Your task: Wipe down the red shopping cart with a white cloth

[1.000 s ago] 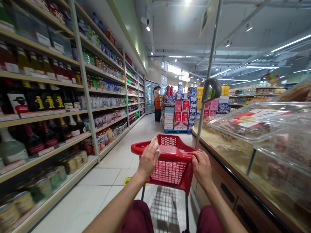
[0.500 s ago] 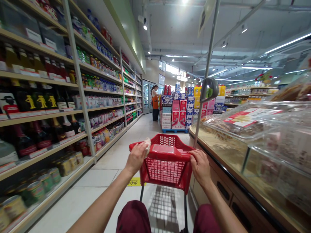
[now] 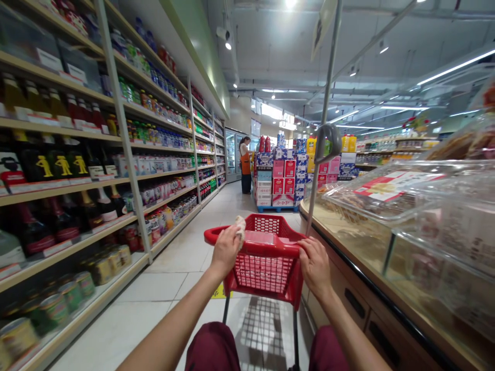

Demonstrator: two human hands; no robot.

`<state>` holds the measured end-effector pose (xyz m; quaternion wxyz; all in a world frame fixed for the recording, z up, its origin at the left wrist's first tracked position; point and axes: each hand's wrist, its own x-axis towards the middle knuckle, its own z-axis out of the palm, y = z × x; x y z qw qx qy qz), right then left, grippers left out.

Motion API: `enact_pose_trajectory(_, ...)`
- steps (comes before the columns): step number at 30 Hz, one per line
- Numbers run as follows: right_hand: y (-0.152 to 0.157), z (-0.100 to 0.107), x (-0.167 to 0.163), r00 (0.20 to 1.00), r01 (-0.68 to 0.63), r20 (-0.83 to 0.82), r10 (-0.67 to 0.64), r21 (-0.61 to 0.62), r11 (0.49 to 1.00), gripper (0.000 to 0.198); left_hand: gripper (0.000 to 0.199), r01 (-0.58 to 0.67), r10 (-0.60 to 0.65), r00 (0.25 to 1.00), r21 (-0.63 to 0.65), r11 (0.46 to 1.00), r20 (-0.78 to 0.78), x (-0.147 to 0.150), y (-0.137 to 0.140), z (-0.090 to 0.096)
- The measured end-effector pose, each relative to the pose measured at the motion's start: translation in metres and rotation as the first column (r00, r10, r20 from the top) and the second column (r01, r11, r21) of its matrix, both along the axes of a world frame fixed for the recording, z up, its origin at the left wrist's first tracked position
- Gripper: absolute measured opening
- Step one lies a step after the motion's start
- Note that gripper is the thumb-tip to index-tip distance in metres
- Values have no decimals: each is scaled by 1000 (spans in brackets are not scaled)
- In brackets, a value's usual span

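A red plastic shopping cart (image 3: 266,273) stands right before my knees, its mesh basket facing forward. With fingers bent around a crumpled off-white cloth (image 3: 241,230), my left hand (image 3: 226,251) presses it on the left part of the cart's red handle (image 3: 261,248). My right hand (image 3: 315,264) is closed over the handle's right end. Part of the cloth is hidden under the left fingers.
Shelves of bottles and cans (image 3: 127,144) line the left. A display counter (image 3: 371,268) with clear plastic covers (image 3: 386,188) runs close on the right. Ahead, stacked boxes (image 3: 284,178) stand on a blue pallet, and a person in an orange apron (image 3: 245,165) is beside them.
My left hand has slid a little rightward along the handle with the cloth, baring more of its left end. My right hand keeps its hold on the right end.
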<state>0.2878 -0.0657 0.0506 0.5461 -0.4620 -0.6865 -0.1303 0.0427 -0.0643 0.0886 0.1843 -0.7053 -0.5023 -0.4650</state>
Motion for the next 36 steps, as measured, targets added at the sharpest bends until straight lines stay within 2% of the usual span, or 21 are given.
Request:
enact_pose_trajectory(2, 1, -2, -2, 1000, 9, -15, -9, 17, 1000, 28, 26, -38, 38, 998, -6, 999, 48, 10, 1, 2)
enact_pose_trajectory(6, 2, -3, -4, 1000, -1, -8, 1, 39, 999, 29, 28, 182, -180, 972, -1, 983, -153, 55, -7, 2)
enact_pose_trajectory(8, 0, -2, -2, 1000, -16, 22, 15, 27, 1000, 29, 29, 241, -238, 949, -13, 971, -205, 61, -9, 2)
enact_pose_trajectory(10, -2, 0, -1, 998, -31, 46, 30, 9, 999, 29, 27, 185, -186, 968, -23, 983, -168, 47, -7, 4)
enact_pose_trajectory(13, -3, 0, -4, 998, -42, 38, 42, 3, 999, 28, 26, 2, -2, 1000, -22, 1000, -27, 20, -2, 8)
enact_pose_trajectory(15, -4, 0, -9, 999, -35, 7, 35, 10, 999, 28, 27, -41, 41, 999, -25, 999, 5, 20, -2, 8)
enact_pose_trajectory(17, -4, -1, -12, 1000, -29, -12, 29, 13, 1000, 28, 27, 55, -57, 995, -23, 998, -87, 40, -7, 5)
enact_pose_trajectory(19, -4, -2, -14, 1000, -30, -4, 30, 7, 1000, 29, 28, 195, -195, 956, -19, 981, -221, 67, -13, 1)
enact_pose_trajectory(21, -5, -2, -12, 999, -42, 19, 43, -11, 999, 30, 30, 258, -252, 924, -19, 966, -288, 82, -16, 0)
enact_pose_trajectory(23, -6, -1, -11, 997, -66, 30, 67, -33, 997, 31, 29, 224, -224, 941, -29, 974, -253, 81, -15, 2)
enact_pose_trajectory(27, -7, 2, -11, 991, -124, -50, 122, -31, 992, 34, 27, 61, -65, 995, -49, 997, -80, 68, -9, 7)
enact_pose_trajectory(29, -8, 4, -12, 984, -144, -110, 141, -19, 989, 35, 27, 111, -114, 980, -29, 993, -162, 77, -11, 5)
enact_pose_trajectory(32, -9, 6, -11, 977, -176, -130, 171, -28, 984, 36, 31, 248, -241, 907, -24, 968, -345, 95, -16, 1)
enact_pose_trajectory(34, -10, 6, -9, 976, -187, -115, 182, -34, 982, 37, 33, 235, -234, 908, -40, 971, -347, 94, -18, 3)
enact_pose_trajectory(36, -11, 6, -8, 977, -186, -111, 181, -39, 982, 37, 29, 142, -158, 951, -80, 987, -264, 83, -15, 11)
